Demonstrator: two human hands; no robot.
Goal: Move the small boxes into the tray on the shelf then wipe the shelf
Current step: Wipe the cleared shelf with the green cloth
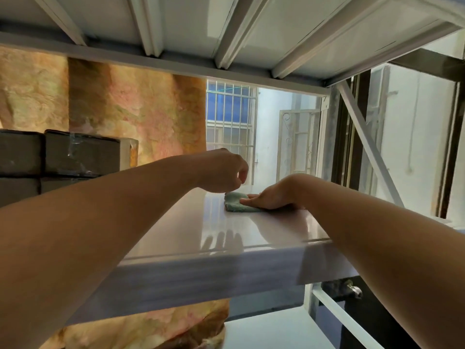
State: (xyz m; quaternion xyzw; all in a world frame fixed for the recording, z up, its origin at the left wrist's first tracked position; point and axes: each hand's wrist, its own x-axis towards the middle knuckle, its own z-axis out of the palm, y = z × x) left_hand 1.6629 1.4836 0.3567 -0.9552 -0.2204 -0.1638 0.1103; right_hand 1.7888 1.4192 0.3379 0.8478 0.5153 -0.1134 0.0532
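A small green cloth (234,204) lies on the glossy white shelf (226,238) near its far right part. My right hand (273,196) lies flat on the cloth's right side, fingers straight, pressing it down. Just above the cloth's left end hovers my left hand (224,171) with its fingers curled downward; whether they touch the cloth is hidden. Several brown cardboard boxes (75,152) are stacked at the shelf's left, partly behind my left forearm. No tray shows.
The underside of the upper shelf (226,34) with its ribs hangs close overhead. A diagonal brace and upright post (362,137) bound the shelf on the right. An orange patterned curtain (141,109) and a barred window (231,114) lie behind. A lower shelf (276,331) sits beneath.
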